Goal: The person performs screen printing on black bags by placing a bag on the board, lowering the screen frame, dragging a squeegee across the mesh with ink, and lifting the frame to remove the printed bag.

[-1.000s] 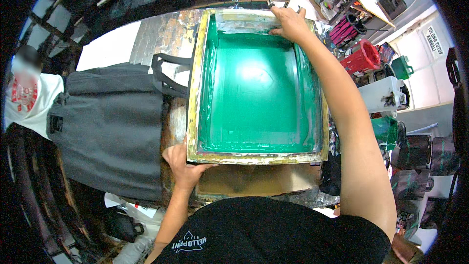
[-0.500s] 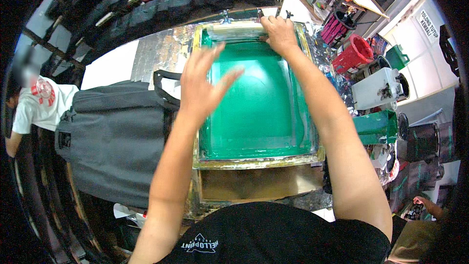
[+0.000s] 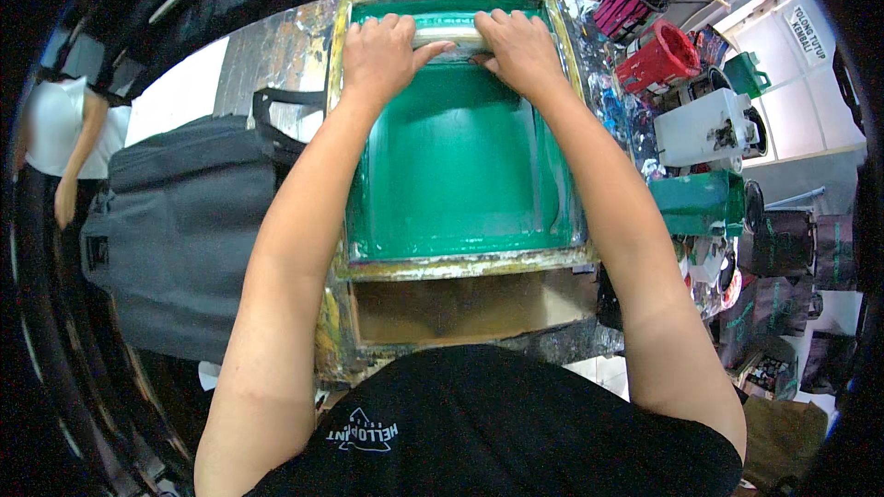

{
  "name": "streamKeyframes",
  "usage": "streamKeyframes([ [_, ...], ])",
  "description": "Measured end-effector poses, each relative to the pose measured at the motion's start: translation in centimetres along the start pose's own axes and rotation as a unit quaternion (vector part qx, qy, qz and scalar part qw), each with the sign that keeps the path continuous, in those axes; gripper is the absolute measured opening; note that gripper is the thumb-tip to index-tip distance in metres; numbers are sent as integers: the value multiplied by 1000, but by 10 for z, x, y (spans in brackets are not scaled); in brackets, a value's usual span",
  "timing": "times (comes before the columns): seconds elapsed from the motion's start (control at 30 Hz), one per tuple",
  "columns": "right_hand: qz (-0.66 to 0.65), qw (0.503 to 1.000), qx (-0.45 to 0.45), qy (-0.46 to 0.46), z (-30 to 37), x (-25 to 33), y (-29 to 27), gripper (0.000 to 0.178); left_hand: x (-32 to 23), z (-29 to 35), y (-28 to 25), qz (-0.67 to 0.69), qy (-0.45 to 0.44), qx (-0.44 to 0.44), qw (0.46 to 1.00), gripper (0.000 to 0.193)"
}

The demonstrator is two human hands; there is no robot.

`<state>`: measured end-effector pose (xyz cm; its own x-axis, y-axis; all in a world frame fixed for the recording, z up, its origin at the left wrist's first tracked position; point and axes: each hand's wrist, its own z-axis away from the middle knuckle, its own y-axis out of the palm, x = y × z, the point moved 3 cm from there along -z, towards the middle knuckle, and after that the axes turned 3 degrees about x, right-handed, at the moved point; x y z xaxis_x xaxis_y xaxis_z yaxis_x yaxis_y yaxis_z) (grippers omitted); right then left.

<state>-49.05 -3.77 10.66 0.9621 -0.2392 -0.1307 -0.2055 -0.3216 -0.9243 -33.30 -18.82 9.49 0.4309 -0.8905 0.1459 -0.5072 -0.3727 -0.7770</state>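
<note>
A wooden-framed printing screen (image 3: 460, 265) coated in green ink lies flat in front of me on a brown board. Both my hands grip a pale squeegee (image 3: 451, 38) at the screen's far end. My left hand (image 3: 379, 51) holds its left part, fingers wrapped over the handle. My right hand (image 3: 517, 48) holds its right part. The squeegee's blade is mostly hidden under my fingers. Green ink covers the mesh below the hands.
A dark grey bag (image 3: 175, 230) with black handles lies to the left of the screen. On the right stand a red basket (image 3: 661, 57), a white container (image 3: 704, 129) and a green tub (image 3: 698, 202). Another person in a white shirt (image 3: 55, 129) stands at far left.
My left hand left the screen's near edge, rose over the mesh and now grips the squeegee beside my right hand. The view has tilted toward the screen's far end.
</note>
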Motion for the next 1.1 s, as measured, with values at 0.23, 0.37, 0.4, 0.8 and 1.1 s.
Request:
streamKeyframes([
  [0.23,-5,999,38,2,95,57,-50,57,-50,86,-81,18,-3,6,1000,62],
  [0.37,-4,1000,16,-9,152,88,-75,41,-76,135,-125,45,-14,19,999,61],
  [0.4,-1,999,32,-7,165,95,-80,38,-82,146,-136,41,-9,20,999,62],
  [0.8,-15,995,95,4,204,122,-115,56,-91,191,-183,180,-17,61,982,75],
  [1.1,-98,992,-19,82,252,160,-116,49,-43,300,-177,167,-297,159,927,97],
])
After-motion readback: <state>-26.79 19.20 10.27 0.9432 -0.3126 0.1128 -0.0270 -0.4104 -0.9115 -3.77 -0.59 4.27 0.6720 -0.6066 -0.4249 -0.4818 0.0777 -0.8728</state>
